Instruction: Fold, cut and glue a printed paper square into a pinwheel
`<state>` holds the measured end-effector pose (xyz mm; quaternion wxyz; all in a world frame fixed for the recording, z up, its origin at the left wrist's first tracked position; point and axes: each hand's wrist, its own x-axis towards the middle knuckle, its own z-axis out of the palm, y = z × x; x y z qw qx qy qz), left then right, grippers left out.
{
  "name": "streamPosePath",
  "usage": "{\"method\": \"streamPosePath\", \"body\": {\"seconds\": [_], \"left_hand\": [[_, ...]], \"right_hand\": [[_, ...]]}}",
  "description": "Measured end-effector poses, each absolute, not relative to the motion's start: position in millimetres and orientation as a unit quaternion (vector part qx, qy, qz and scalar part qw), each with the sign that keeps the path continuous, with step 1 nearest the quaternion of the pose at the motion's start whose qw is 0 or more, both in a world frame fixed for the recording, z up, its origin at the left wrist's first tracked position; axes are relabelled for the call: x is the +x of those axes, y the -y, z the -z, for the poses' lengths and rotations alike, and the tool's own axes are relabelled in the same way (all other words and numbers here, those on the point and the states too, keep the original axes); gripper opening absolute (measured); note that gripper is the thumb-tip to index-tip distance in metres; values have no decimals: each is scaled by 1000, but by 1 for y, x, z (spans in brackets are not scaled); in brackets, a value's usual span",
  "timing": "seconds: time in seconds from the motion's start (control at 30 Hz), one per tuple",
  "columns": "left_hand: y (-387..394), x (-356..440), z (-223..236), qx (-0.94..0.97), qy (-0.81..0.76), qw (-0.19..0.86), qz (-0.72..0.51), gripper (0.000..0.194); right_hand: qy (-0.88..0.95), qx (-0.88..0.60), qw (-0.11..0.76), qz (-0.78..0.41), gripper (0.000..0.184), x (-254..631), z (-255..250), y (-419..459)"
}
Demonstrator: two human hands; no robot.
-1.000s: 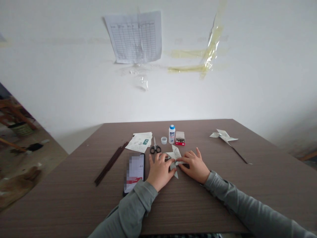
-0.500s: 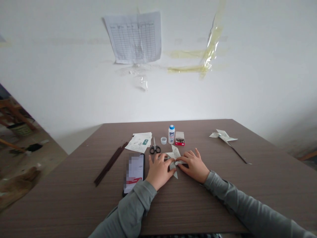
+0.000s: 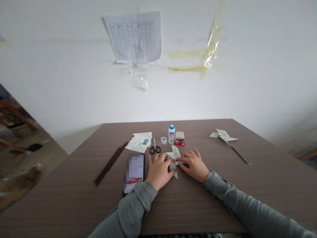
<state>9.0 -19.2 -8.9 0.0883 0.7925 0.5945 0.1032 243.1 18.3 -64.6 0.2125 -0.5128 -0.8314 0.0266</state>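
Note:
A folded paper pinwheel point(image 3: 175, 155) lies on the brown table point(image 3: 173, 205) between my hands. My left hand point(image 3: 159, 171) rests flat on its left part, fingers spread. My right hand point(image 3: 194, 164) presses on its right part, fingertips bent down onto the paper near the centre. Most of the paper under the hands is hidden. Both arms wear grey sleeves.
A phone point(image 3: 134, 172) lies left of my left hand, with dark sticks point(image 3: 110, 163) further left. Behind are paper sheets point(image 3: 140, 141), scissors point(image 3: 155, 147), a small cap point(image 3: 163, 140), a glue bottle point(image 3: 171, 133) and a pin box point(image 3: 180, 138). A finished pinwheel on a stick point(image 3: 226, 138) lies at the right.

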Motion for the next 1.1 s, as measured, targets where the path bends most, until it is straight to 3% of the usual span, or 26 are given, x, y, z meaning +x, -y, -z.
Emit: {"method": "streamPosePath", "body": {"seconds": [1.1], "left_hand": [[15,9,5,790,-597,93,-103,53]], "right_hand": [[823,-524,220,0,28,239,68,-20]]}}
